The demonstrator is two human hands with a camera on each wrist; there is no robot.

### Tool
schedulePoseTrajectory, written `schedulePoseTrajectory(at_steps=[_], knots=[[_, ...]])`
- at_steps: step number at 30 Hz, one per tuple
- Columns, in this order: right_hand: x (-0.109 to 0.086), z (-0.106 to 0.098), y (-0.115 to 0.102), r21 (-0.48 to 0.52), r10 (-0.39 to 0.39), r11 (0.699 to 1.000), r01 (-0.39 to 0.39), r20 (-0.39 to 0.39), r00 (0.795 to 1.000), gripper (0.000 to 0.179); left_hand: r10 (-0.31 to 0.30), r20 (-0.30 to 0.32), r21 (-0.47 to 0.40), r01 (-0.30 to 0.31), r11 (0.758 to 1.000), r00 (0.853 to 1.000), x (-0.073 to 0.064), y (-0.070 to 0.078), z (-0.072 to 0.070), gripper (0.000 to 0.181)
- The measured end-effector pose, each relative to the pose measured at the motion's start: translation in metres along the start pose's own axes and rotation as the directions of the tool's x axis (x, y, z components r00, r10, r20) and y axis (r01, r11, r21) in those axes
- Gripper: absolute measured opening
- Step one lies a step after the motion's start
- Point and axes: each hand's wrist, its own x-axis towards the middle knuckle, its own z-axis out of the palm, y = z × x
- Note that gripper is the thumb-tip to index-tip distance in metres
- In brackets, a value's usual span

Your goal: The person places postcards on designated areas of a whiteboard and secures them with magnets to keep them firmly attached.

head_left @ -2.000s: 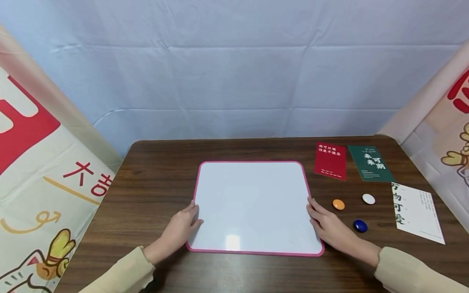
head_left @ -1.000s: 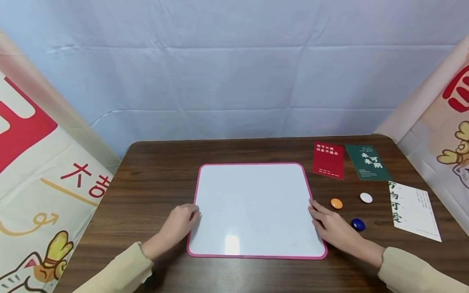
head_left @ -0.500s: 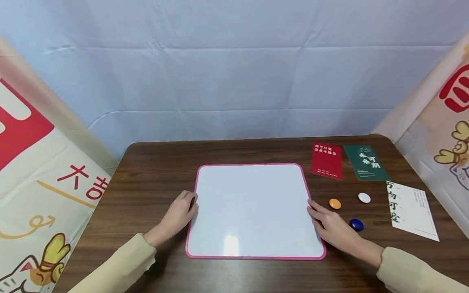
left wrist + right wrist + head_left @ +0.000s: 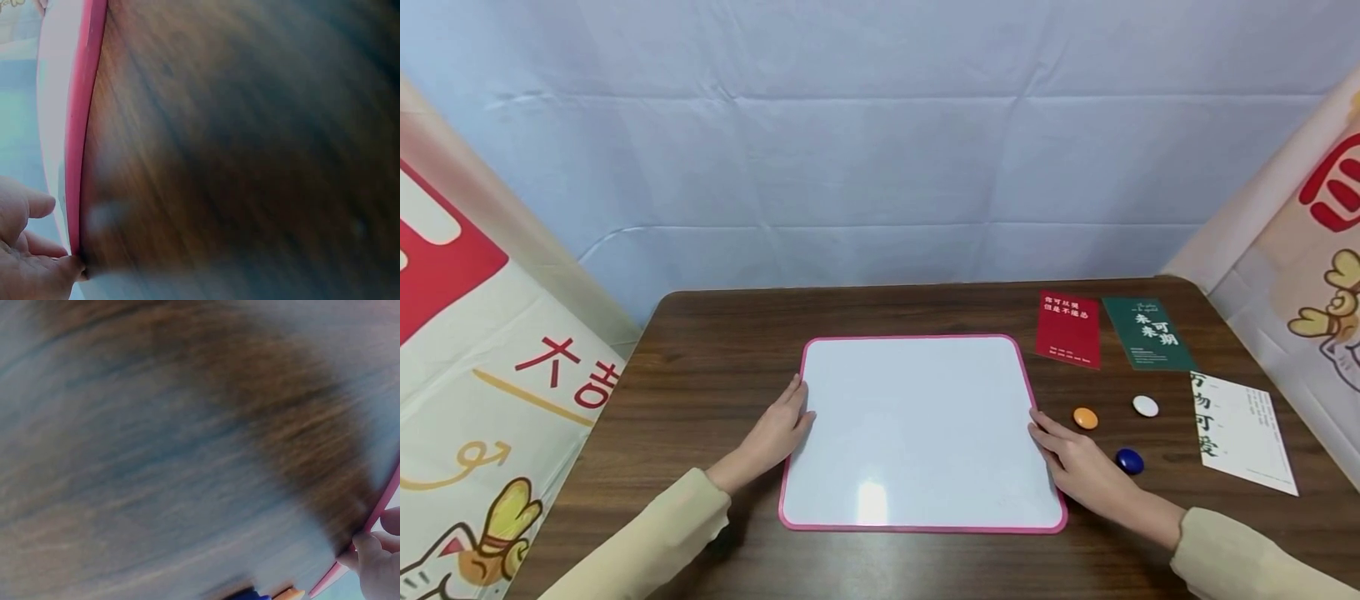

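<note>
A whiteboard (image 4: 917, 433) with a pink rim lies flat on the wooden table. On its left side my left hand (image 4: 771, 437) touches the rim with fairly straight fingers; its thumb reaches over the white surface. The left wrist view shows fingertips (image 4: 69, 265) against the pink edge. My right hand (image 4: 1078, 467) rests along the opposite side, fingers extended at the rim. In the right wrist view, the right hand's fingertips (image 4: 362, 544) meet that edge and the thumb is above the board. Neither hand visibly pinches the board.
Right of the board lie an orange round magnet (image 4: 1086, 417), a white one (image 4: 1146, 406) and a dark blue one (image 4: 1130, 461). Beyond them are a red card (image 4: 1067, 329), a green card (image 4: 1150, 333) and a white card (image 4: 1243, 433). A pale cloth (image 4: 880, 167) hangs behind the table.
The whiteboard has slid slightly toward me. My left hand's fingers bent, then straightened, and the hand moved up along the left rim. My right hand stays at the right rim.
</note>
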Motion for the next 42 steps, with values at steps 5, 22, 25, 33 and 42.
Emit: schedulePoseTrajectory(at_steps=[5, 22, 25, 33, 42], knots=[[0.000, -0.001, 0.000, 0.002, -0.005, 1.000, 0.005, -0.004, 1.000, 0.041, 0.018, -0.006, 0.001, -0.018, 1.000, 1.000, 0.000, 0.001, 0.001, 0.052], [0.013, -0.015, 0.003, 0.021, -0.020, 1.000, 0.020, -0.032, 0.999, 0.025, -0.007, 0.118, 0.057, 0.000, 0.998, 0.993, -0.001, -0.002, -0.006, 0.061], [0.019, -0.019, 0.005, 0.028, -0.018, 0.999, 0.019, -0.016, 1.000, 0.024, -0.009, 0.139, 0.068, 0.000, 0.998, 0.990, -0.002, -0.003, -0.007, 0.062], [0.032, -0.032, 0.014, 0.011, -0.001, 1.000, 0.001, -0.020, 1.000, 0.027, -0.010, 0.171, 0.058, 0.000, 0.998, 0.985, -0.009, -0.005, -0.010, 0.069], [0.044, -0.047, 0.030, 0.003, 0.021, 1.000, -0.021, -0.063, 0.998, 0.024, 0.059, 0.148, 0.086, -0.072, 0.994, 0.987, -0.021, -0.008, -0.006, 0.068]])
